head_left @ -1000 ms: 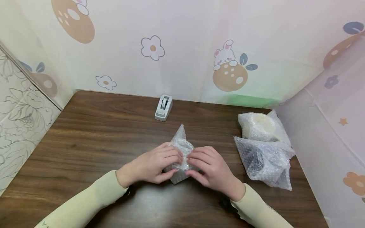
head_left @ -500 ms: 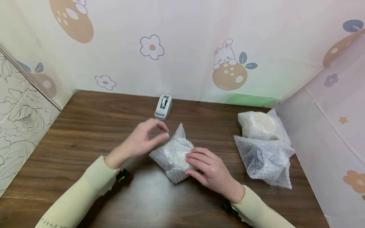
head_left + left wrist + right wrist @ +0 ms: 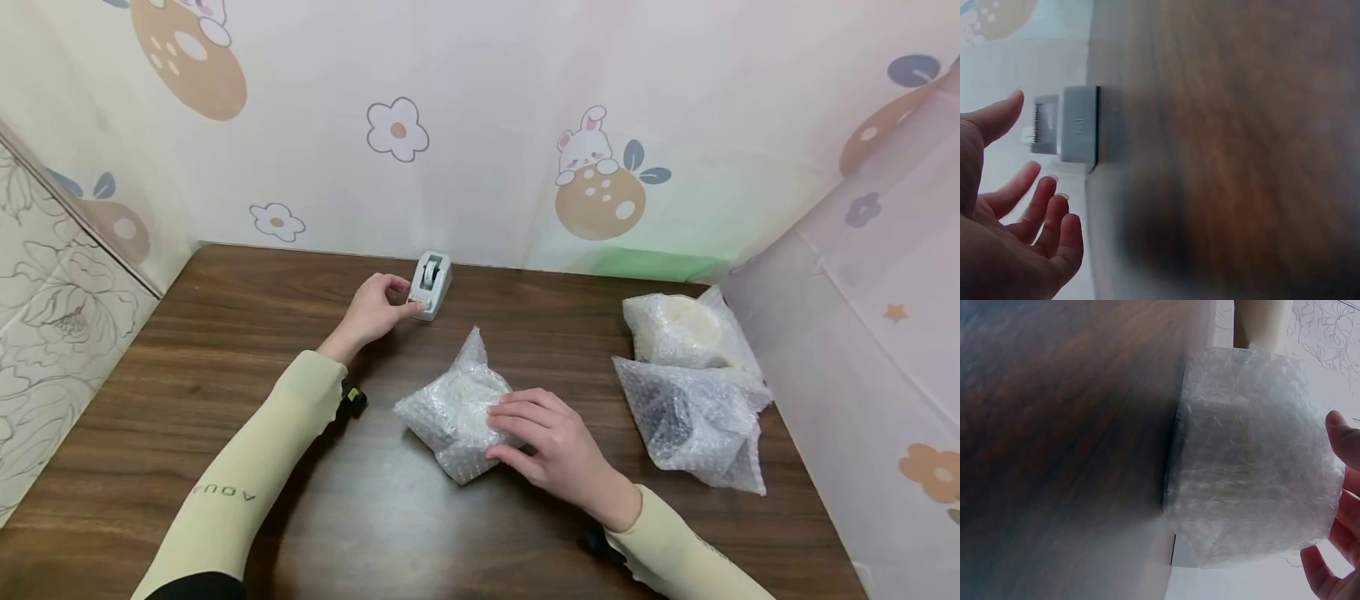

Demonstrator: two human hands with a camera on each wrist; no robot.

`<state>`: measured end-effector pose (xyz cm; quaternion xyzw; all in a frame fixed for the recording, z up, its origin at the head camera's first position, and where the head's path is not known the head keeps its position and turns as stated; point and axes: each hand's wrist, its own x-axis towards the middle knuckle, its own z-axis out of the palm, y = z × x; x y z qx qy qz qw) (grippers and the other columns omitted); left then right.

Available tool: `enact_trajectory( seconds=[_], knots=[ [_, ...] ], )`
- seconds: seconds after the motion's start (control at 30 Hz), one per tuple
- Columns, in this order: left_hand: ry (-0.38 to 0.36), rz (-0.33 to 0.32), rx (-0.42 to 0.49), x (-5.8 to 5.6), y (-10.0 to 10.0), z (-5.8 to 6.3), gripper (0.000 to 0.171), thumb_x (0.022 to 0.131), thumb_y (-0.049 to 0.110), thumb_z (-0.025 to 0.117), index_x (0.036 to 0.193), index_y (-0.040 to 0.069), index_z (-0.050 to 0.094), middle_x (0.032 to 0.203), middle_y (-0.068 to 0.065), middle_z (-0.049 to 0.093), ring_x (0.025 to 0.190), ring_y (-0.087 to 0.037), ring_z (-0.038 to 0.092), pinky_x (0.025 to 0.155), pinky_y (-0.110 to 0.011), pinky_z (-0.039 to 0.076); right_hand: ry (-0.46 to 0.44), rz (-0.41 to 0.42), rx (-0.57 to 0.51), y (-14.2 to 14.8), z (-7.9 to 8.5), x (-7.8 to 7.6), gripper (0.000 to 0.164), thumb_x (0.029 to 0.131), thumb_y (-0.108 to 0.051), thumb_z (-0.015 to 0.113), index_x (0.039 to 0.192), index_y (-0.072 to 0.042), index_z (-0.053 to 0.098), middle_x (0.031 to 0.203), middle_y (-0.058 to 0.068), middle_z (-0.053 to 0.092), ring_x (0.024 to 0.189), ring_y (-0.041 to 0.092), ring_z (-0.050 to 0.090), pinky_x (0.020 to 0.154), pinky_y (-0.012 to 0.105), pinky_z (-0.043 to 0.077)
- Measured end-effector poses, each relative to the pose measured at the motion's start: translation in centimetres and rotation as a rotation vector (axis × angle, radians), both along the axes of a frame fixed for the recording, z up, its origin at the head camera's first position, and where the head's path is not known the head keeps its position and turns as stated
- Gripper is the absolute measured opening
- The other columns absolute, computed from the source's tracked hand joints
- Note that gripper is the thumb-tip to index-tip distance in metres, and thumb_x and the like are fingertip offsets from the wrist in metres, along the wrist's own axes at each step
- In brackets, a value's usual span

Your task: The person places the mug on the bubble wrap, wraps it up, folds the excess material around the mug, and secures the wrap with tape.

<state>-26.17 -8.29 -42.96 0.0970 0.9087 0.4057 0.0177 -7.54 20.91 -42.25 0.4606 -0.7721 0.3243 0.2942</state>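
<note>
A package in bubble wrap (image 3: 453, 412) sits on the table before the person, one wrap corner pointing up at its far side. On its right part rests the right hand (image 3: 558, 450), fingers gently bent, fingertips touching the top. The right wrist view shows the bubble-wrapped package (image 3: 1247, 456) from the side, thumb and fingertips along its upper face. The left hand (image 3: 378, 308) reaches to a grey-white tape dispenser (image 3: 430, 287), thumb and fingers spread about its cutter end. In the left wrist view, a gap shows between those fingers (image 3: 1038, 200) and the dispenser (image 3: 1079, 125).
Two more bubble-wrapped bundles lie at the table's right side, one with a pale round item (image 3: 686, 325), the nearer one with something dark (image 3: 701, 425). A patterned curtain (image 3: 480, 125) borders the brown wood table (image 3: 247, 333) at the back and right.
The left hand has left the package and moved up and away to the tape dispenser. The right hand has stayed on the package, whose left wrap corner now shows.
</note>
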Motion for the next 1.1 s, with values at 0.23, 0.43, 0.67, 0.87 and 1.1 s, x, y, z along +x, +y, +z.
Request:
enact_trajectory(
  seconds=[0.23, 0.43, 0.67, 0.87, 1.1],
  knots=[
    [-0.05, 0.027, -0.021, -1.0, 0.6, -0.5, 0.04, 0.085, 0.037, 0.078, 0.106, 0.004, 0.071, 0.108, -0.011, 0.058, 0.096, -0.027, 0.052, 0.085, -0.041, 0.044, -0.011, 0.008, -0.004, 0.0, -0.1, -0.1, 0.031, 0.092, -0.033, 0.073, 0.104, -0.005, 0.075, 0.108, 0.006, 0.072, 0.103, 0.026, 0.065, 0.092, 0.037, 0.051],
    [-0.016, 0.056, -0.07, -0.8, 0.9, -0.8, 0.038, 0.085, 0.042, 0.078, 0.097, 0.006, 0.072, 0.099, -0.009, 0.059, 0.088, -0.025, 0.054, 0.078, -0.038, 0.045, -0.013, 0.009, -0.008, 0.0, -0.1, -0.1, 0.031, 0.091, -0.033, 0.074, 0.104, -0.005, 0.075, 0.108, 0.006, 0.072, 0.103, 0.026, 0.065, 0.092, 0.037, 0.051],
    [-0.069, 0.042, -0.001, -0.5, 0.9, -0.9, 0.038, 0.083, 0.044, 0.079, 0.091, 0.008, 0.071, 0.098, -0.008, 0.06, 0.086, -0.023, 0.053, 0.074, -0.035, 0.044, -0.009, 0.007, 0.002, 0.1, -0.2, 0.0, 0.031, 0.091, -0.033, 0.074, 0.105, -0.006, 0.075, 0.109, 0.005, 0.072, 0.104, 0.025, 0.065, 0.092, 0.037, 0.05],
    [-0.278, 0.067, 0.245, -0.9, 0.8, -0.5, 0.035, 0.085, 0.028, 0.081, 0.107, 0.003, 0.072, 0.114, -0.01, 0.063, 0.102, -0.022, 0.051, 0.087, -0.033, 0.041, -0.022, 0.006, 0.01, 0.1, -0.2, 0.1, 0.03, 0.091, -0.033, 0.074, 0.106, -0.007, 0.074, 0.11, 0.004, 0.072, 0.105, 0.025, 0.064, 0.093, 0.037, 0.05],
    [-0.345, 0.056, 0.172, -1.3, 1.3, 0.2, 0.034, 0.085, 0.029, 0.08, 0.106, 0.004, 0.072, 0.118, -0.01, 0.062, 0.106, -0.023, 0.049, 0.091, -0.035, 0.04, -0.03, -0.007, 0.007, 0.2, -0.1, 0.2, 0.03, 0.091, -0.034, 0.074, 0.105, -0.007, 0.074, 0.11, 0.004, 0.071, 0.105, 0.025, 0.064, 0.093, 0.037, 0.05]
  ],
)
